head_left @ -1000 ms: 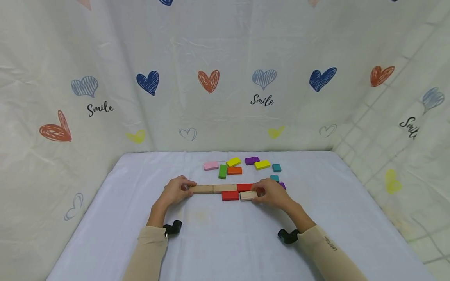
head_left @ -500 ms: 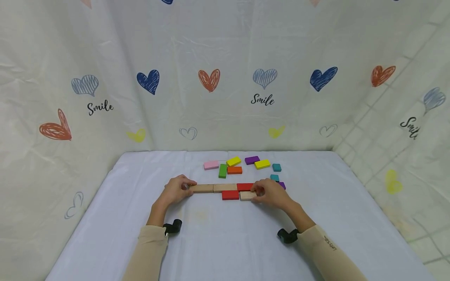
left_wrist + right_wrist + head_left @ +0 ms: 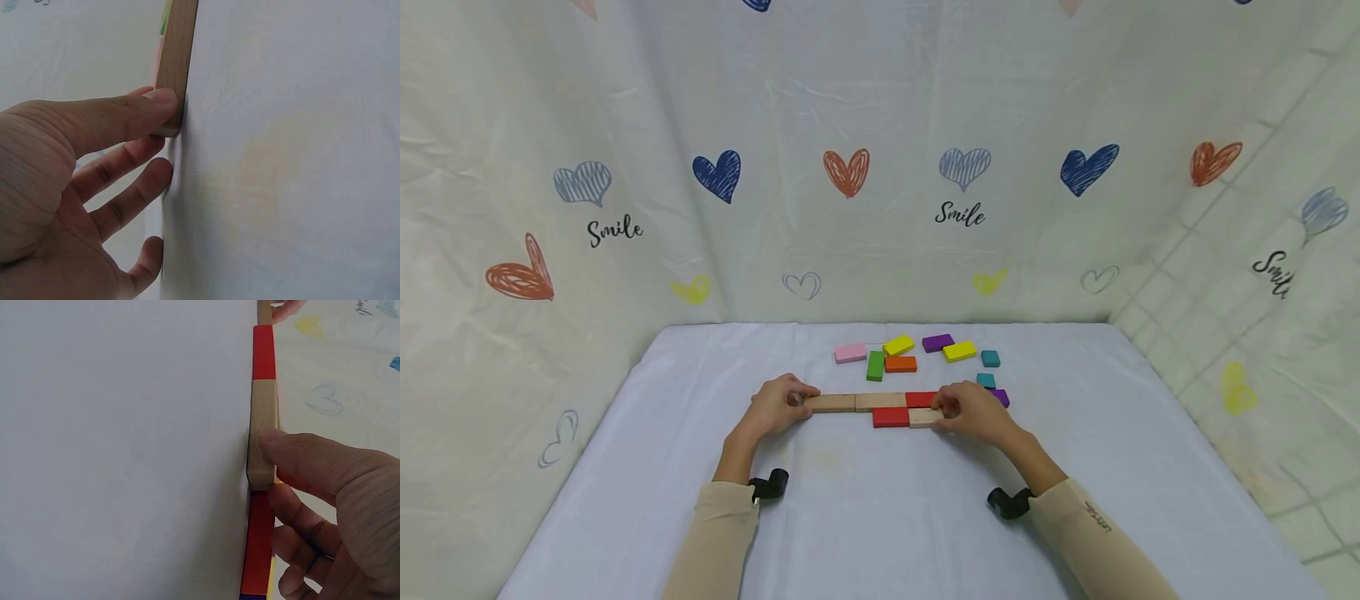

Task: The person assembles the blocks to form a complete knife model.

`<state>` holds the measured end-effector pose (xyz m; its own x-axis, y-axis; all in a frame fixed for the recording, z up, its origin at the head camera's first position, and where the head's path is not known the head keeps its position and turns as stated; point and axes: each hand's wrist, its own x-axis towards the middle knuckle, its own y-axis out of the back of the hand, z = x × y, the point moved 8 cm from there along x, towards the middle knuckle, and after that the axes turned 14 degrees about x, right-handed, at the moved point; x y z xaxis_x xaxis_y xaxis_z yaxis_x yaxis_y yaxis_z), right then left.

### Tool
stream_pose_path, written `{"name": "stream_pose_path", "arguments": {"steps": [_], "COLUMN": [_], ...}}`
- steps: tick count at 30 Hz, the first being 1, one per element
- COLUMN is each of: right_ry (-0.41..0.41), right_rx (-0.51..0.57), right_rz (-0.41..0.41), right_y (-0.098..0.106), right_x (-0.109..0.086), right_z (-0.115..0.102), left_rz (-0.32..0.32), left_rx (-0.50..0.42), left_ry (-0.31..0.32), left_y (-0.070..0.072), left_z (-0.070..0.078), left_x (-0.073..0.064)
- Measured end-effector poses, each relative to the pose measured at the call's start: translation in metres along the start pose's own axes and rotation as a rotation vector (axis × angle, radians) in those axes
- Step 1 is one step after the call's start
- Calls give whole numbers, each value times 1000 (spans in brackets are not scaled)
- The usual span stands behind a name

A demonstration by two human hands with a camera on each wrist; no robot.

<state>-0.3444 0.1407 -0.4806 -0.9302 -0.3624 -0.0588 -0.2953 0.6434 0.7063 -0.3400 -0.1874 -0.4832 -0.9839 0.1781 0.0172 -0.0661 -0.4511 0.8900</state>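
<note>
In the head view, my left hand pinches the left end of a plain wooden block, its thumb lying along the near face in the left wrist view. A second plain block and a red block continue that row rightward. In front lies another red block, with a short plain wooden block end to end against it. My right hand pinches this short block by its right part, thumb on the near side in the right wrist view.
Behind the row lie loose blocks: pink, green, orange, yellow, purple and teal. Another purple block shows beyond my right hand. A white cloth covers the table.
My right hand has slid slightly left with the short plain block, and the small gap between it and the front red block has closed. My left hand stays put.
</note>
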Motion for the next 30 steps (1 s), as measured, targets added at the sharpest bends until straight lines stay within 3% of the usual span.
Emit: {"name": "stream_pose_path", "arguments": {"steps": [13,19,26,30], "right_ry": [36,42,66,21], "right_rx": [30,97,100,104], "right_rz": [-39,6,104,121], "right_y": [8,31,65,77], "right_x": [3,16,34,45], "right_z": [-5,4,20,37], "left_rz": [-1,2,-2,-2], "left_rx": [7,6,5,11], "left_ry": [6,-1,4,0], "left_y": [-2,-2,-2,-1], "left_z": [-3,-2,-2,-2], "left_x": [1,2,1,1]}}
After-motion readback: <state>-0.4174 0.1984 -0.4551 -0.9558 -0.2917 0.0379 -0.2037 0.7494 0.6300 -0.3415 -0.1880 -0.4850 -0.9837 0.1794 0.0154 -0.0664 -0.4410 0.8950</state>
